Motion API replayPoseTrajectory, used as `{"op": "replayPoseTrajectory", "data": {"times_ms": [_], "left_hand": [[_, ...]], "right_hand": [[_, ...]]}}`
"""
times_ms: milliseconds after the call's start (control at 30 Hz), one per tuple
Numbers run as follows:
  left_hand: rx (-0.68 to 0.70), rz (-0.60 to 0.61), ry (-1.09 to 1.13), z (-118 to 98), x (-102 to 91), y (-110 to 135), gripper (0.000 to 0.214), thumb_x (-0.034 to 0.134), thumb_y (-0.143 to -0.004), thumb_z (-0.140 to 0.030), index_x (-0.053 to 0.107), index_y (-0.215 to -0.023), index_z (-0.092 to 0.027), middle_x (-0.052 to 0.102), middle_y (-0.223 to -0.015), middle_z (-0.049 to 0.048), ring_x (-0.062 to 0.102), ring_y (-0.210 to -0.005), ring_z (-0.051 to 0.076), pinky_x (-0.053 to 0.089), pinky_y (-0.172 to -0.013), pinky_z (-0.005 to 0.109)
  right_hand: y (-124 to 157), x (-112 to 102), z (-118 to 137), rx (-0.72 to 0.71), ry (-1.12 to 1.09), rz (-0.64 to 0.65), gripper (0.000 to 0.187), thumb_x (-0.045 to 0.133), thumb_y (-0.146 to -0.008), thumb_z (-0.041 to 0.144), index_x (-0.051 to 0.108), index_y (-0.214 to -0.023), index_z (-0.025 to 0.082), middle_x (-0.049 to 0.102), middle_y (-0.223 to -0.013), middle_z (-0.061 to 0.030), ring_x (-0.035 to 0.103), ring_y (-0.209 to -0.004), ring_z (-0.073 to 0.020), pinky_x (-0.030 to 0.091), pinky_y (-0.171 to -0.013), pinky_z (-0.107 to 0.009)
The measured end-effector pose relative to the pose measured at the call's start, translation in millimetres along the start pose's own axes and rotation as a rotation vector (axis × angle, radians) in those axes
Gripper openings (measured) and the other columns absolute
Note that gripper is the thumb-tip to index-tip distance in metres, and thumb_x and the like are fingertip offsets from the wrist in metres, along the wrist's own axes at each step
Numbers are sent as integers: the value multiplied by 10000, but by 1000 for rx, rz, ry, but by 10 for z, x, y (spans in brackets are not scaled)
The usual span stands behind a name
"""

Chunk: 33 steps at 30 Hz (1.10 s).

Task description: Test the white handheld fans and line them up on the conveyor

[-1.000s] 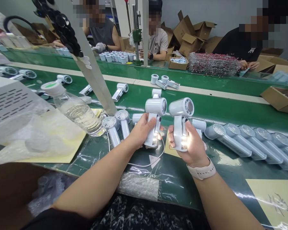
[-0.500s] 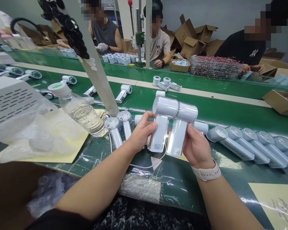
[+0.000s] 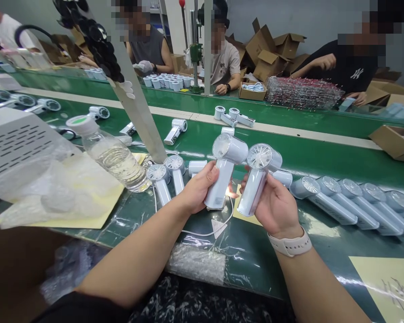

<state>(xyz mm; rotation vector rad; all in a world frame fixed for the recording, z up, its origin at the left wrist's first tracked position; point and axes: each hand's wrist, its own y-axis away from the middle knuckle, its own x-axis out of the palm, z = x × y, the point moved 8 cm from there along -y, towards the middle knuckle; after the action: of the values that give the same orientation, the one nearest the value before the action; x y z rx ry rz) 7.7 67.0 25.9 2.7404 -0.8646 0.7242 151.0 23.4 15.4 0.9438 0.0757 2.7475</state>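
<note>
Bright, even light seems to fall from above, leaving only soft shadows beneath the white handheld fan [image 3: 218, 179]. A small hot glare flares between the left hand [image 3: 198, 188] and right hand [image 3: 276, 206], and white streaks shine off the clear plastic sheet [image 3: 256, 269] on the green surface [image 3: 289, 152]. Wide-angle distortion stretches the frame's edges and tilts the pale post [image 3: 138, 107].
</note>
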Motion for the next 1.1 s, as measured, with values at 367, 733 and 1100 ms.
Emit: {"op": "replayPoseTrajectory", "data": {"times_ms": [367, 733, 1100], "left_hand": [[-70, -100, 35, 15, -79, -48, 654, 924, -623, -407, 546, -1108, -184, 547, -689, -61, 564, -562, 99, 455, -530, 230], [17, 136, 100, -79, 98, -12, 480, 772, -810, -398, 532, -1183, -215, 743, -1060, 82, 744, -909, 247, 582, -826, 405], [57, 86, -57, -129, 76, 8, 618, 891, -675, -505, 469, -1034, -231, 765, -1030, 63, 768, -873, 229, 566, -683, 283]], "right_hand": [[26, 105, -21, 76, 33, 98, 319, 566, -853, 468, 733, -921, 205, 677, -708, -38, 605, -602, -186, 553, -583, -342], [144, 215, 102, -16, 31, 171, 221, 660, -829, 482, 667, -889, 270, 664, -732, -22, 633, -641, -204, 510, -532, -331], [100, 79, 193, -128, -43, 20, 224, 644, -860, 458, 719, -982, 286, 765, -876, -35, 736, -828, -258, 599, -802, -501]]}}
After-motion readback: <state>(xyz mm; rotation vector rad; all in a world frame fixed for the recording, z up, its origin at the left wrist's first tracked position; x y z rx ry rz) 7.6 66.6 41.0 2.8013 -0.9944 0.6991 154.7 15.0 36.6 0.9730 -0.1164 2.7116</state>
